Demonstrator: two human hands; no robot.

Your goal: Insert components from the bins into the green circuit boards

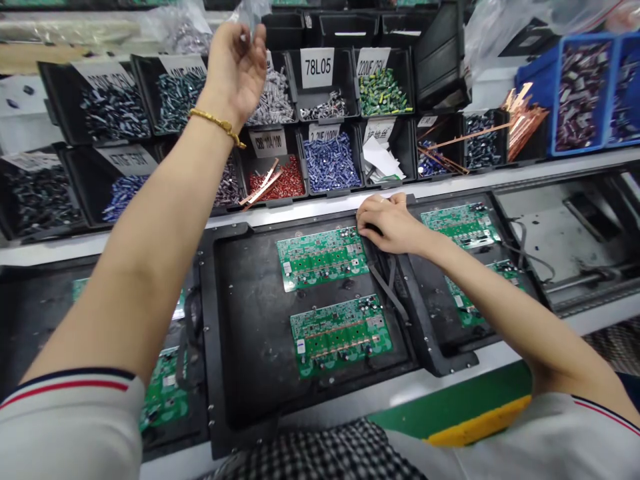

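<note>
green farther circuit board (324,257), long axis left to right

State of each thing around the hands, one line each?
Middle tray: open, occupied
Upper board: flat, parts mounted
Lower board: flat, parts mounted
Left hand: raised, grip unclear
Right hand: by upper board's corner, grip unclear
78L05 bin: open, partly filled
Blue components: heaped loose
</note>
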